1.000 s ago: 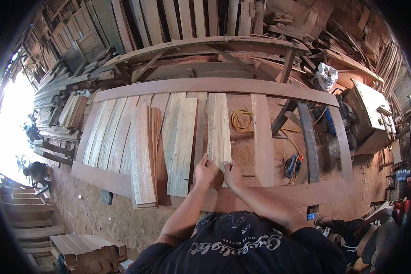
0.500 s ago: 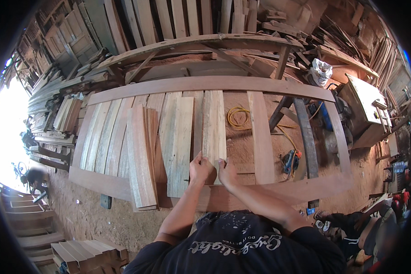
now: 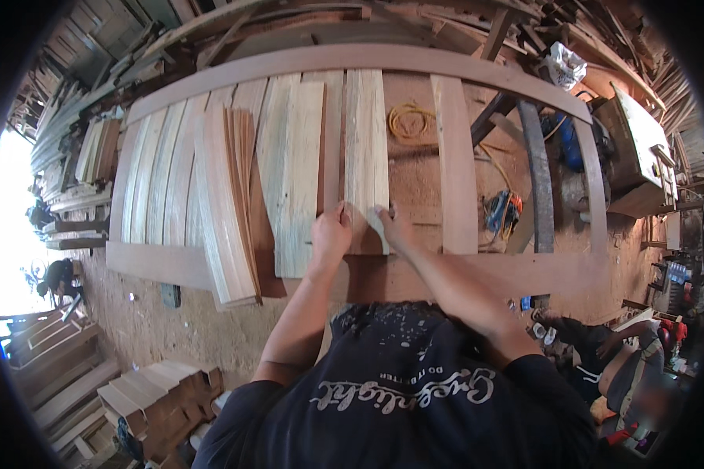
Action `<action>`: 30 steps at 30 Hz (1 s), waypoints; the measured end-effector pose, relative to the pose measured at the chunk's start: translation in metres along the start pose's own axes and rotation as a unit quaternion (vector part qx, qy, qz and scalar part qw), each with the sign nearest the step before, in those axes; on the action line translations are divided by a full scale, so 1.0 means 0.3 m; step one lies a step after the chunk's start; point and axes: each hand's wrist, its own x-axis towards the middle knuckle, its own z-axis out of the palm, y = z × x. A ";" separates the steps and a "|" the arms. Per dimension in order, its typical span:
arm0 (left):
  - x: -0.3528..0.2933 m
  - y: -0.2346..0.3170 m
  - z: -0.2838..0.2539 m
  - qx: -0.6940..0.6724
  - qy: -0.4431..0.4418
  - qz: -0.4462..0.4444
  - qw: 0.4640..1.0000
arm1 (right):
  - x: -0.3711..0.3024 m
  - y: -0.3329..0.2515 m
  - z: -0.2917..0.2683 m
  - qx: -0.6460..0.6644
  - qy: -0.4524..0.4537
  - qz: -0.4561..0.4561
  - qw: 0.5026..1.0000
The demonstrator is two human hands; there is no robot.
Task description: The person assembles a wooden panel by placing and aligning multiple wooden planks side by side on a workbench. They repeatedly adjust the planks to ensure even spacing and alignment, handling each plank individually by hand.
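Note:
A pale wooden plank [image 3: 366, 141] stands lengthwise in a wide wooden frame [image 3: 383, 55], reaching from its far rail toward its near rail. My left hand [image 3: 333, 234] is closed at the plank's left edge, close to its near end. On the opposite edge my right hand [image 3: 393, 227] is closed too, thumb toward the wood. Left of my hands, a greyish-yellow plank [image 3: 299, 172] lies loose and overhangs the near rail. Further left rests a fanned stack of thin slats [image 3: 225, 203], lying across other slats fitted in the frame. A reddish crosspiece [image 3: 455, 164] spans the frame to the right.
Beneath the frame's right half, a yellow hose [image 3: 411, 123] lies coiled on the dirt floor, near a blue-and-orange power tool [image 3: 502, 213] and a dark beam [image 3: 536, 180]. A white-topped cabinet [image 3: 641, 141] stands at right. Another person [image 3: 602, 344] is at lower right; stacked timber [image 3: 152, 391] sits lower left.
The view has tilted downward, so the frame and planks appear higher in the picture. Both my hands stay at the edges of the same plank, which looks little shifted within the frame.

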 end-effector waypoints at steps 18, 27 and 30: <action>-0.328 -0.063 0.051 -0.018 0.148 0.187 0.971 | -0.046 0.032 -0.163 0.021 -0.301 0.064 0.951; -0.332 -0.052 0.068 -0.023 0.170 0.179 0.969 | -0.033 0.072 -0.145 0.029 -0.291 0.030 0.956; -0.337 -0.052 0.069 -0.012 0.177 0.180 0.967 | -0.036 0.036 -0.148 0.009 -0.293 0.017 0.956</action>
